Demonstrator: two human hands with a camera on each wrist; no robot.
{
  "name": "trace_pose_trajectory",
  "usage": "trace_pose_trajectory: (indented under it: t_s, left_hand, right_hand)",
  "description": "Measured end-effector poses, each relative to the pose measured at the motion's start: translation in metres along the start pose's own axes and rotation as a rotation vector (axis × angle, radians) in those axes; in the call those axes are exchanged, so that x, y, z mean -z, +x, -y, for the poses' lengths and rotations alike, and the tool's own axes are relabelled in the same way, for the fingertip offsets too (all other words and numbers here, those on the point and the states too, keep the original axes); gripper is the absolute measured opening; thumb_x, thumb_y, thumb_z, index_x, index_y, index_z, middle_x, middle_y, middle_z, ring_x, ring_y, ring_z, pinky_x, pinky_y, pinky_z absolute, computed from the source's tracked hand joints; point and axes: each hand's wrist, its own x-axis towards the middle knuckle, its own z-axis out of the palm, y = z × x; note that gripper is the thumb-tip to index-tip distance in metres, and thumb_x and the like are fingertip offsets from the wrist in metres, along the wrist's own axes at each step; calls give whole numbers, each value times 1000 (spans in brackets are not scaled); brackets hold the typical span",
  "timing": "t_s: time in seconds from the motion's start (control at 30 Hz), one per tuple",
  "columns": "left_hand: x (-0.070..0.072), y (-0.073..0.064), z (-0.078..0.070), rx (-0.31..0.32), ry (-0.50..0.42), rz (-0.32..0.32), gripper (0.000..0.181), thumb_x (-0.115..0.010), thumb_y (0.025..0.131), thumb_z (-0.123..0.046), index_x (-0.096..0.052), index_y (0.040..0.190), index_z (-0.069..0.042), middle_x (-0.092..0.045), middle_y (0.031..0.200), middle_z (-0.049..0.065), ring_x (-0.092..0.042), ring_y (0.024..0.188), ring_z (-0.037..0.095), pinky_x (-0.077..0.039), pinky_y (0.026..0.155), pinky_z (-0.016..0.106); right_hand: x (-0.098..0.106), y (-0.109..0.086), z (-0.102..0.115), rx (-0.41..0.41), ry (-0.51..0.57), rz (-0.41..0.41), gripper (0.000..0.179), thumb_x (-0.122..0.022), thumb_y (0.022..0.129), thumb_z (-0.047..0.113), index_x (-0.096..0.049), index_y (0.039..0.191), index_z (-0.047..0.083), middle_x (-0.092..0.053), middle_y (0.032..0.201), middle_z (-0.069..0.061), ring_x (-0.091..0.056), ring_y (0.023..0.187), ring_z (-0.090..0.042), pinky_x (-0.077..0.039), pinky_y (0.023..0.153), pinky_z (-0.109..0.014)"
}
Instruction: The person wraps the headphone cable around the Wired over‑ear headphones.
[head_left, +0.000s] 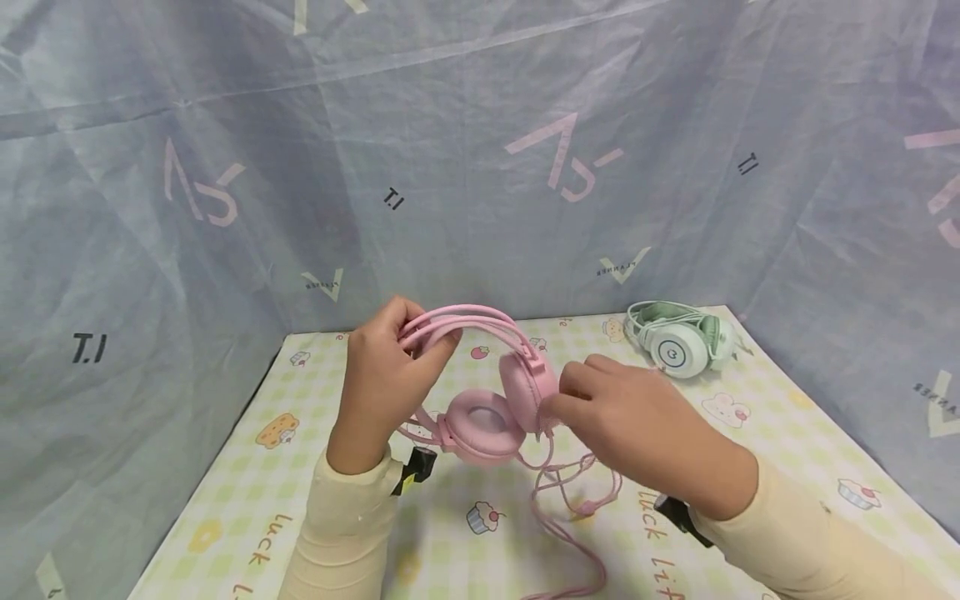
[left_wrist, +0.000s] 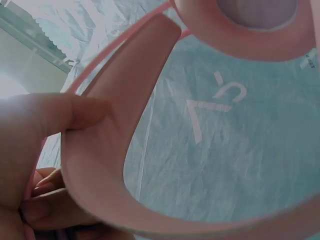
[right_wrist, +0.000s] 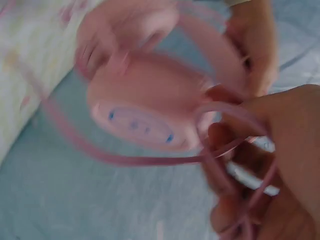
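Note:
Pink over-ear headphones [head_left: 521, 392] are held up above the table. My left hand [head_left: 382, 358] grips their headband, thumb against the inner band [left_wrist: 100, 155] and fingers behind it. At the right ear cup [right_wrist: 145, 105], my right hand [head_left: 637, 425] holds the outer edge between thumb and curled fingers. One cushion [head_left: 461, 421] faces up; the other ear cup stands nearly on edge beside it. From the headphones a pink cable [head_left: 602, 571] hangs in loops toward the table's front. In the right wrist view, strands of this cable cross in front of my right fingers.
Mint green and white headphones [head_left: 678, 350] lie at the table's back right. A checked cloth with cartoon prints covers the table [head_left: 300, 475]. Grey-blue fabric [head_left: 450, 233] hangs behind and along both sides.

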Motion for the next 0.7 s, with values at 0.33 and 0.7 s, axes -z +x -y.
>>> trace_pose_trajectory:
  t_s: [0.33, 0.7]
  left_hand:
    - [8, 4, 2, -3, -33, -203, 23, -82, 90, -27, -65, 90, -11, -48, 59, 0, -40, 49, 13, -29, 45, 22]
    - [47, 13, 24, 124, -303, -666, 28, -86, 86, -17, -61, 87, -3, -33, 55, -3, -28, 45, 5, -23, 44, 19]
  right_hand:
    - [13, 0, -16, -54, -36, -98, 8, -70, 88, 19, -72, 80, 21, -54, 75, 8, -45, 66, -14, -37, 58, -30]
    - [23, -22, -24, -356, 122, 256, 27, -66, 75, 8, -72, 93, 28, -46, 67, 21, -38, 60, 1, -39, 68, -30]
